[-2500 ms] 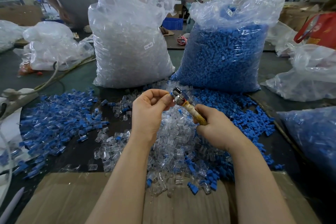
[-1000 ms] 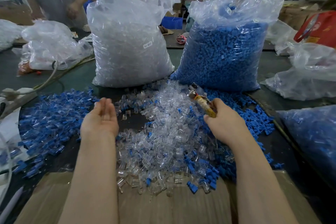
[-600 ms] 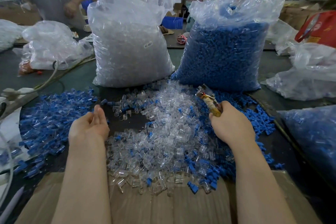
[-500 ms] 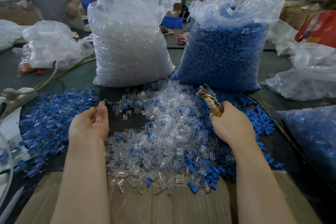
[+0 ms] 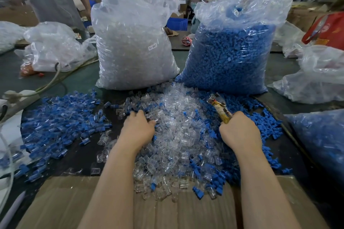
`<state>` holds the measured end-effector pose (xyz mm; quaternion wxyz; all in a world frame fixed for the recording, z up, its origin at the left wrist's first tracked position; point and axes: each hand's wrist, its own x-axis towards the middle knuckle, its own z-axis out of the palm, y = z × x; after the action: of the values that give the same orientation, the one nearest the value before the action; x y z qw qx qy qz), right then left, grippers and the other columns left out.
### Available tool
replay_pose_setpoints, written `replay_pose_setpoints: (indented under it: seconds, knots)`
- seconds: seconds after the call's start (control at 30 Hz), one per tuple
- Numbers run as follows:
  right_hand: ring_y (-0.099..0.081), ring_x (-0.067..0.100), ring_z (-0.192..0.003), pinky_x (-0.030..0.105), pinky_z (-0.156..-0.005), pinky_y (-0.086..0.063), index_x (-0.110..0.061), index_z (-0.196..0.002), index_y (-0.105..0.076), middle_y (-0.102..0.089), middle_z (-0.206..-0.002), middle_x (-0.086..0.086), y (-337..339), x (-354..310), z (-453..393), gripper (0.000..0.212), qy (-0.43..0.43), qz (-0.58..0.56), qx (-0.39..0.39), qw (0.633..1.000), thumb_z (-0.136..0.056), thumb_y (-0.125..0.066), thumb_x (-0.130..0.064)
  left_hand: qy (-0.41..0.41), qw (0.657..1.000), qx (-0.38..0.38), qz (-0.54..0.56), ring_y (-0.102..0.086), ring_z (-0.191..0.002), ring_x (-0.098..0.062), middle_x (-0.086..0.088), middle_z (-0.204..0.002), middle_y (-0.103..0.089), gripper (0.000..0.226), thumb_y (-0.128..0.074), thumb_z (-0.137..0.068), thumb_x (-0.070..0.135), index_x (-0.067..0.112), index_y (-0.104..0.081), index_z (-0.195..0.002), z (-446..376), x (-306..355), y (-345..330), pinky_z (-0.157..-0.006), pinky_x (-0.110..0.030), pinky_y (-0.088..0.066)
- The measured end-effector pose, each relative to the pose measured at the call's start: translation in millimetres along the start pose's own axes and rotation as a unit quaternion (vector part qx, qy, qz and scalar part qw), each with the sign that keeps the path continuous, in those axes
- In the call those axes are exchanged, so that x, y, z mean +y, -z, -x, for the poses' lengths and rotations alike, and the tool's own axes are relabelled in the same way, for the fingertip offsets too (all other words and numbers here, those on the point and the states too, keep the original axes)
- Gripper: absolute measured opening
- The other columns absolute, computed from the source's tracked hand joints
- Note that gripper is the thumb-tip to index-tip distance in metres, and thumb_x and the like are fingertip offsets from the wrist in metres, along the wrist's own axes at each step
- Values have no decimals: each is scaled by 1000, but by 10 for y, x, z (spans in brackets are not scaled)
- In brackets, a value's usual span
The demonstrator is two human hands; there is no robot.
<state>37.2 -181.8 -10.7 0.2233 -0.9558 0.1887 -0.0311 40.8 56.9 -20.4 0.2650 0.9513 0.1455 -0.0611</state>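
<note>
Much remains: the left hand bends its fingers into the heaped caps between the hands, hold unclear, the right hand grips the tool, and a finished pile lies left of both.

The person's left hand and right hand are bare, and both forearms are bare too.
</note>
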Motion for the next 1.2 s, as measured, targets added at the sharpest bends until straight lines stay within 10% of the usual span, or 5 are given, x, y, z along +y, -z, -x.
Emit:
replay_pose_setpoints:
  seconds: [0.33,0.53,0.67,0.97,1.2]
  knots:
    - [-59,32,-75,36,-62,-46,-5,-105,-56,-57,-112,19,-41,47,-40,24,-37,48,-31,998,-91,-57,-25,34,999,-7,5,-22,-147,-34,-15,-162,-17,64,-40,-103,39,17,-13,-156,-22,-11,-8,-117,-53,-24]
    - [-51,22,-57,28,-46,-33,-12,-72,-48,-55,-70,7,-65,-10,-22,22,2,63,-35,997,-89,-60,-18,-59,994,-44,81,-58,-115,-27,-6,-153,-37,52,-44,-100,26,23,-34,-151,68,191,-66,-97,-41,-49]
    - [-51,21,-58,28,-45,-32,-13,-75,-46,-53,-70,7,-50,-32,-16,21,6,47,-34,998,-88,-61,-20,-110,986,-18,127,-61,-72,-4,0,-139,-49,47,-51,-96,15,28,-47,-141,126,260,-68,-53,-16,-45]
    - [-48,13,-64,28,-50,-30,-21,-86,-55,-54,-74,-4,-57,-11,-40,15,81,-96,23,992,-86,-64,-33,-159,959,12,235,-48,-42,3,2,-88,-65,23,-70,-88,15,38,-73,-89,243,386,-66,-40,-11,-37]
    - [-42,16,-54,31,-52,-35,-17,-78,-60,-49,-60,-2,-6,-65,-8,17,106,-315,-22,943,-86,-70,-29,-172,951,13,256,-63,-79,-7,15,-92,-67,17,-74,-85,33,43,-68,-98,298,464,-53,-61,-17,-48]
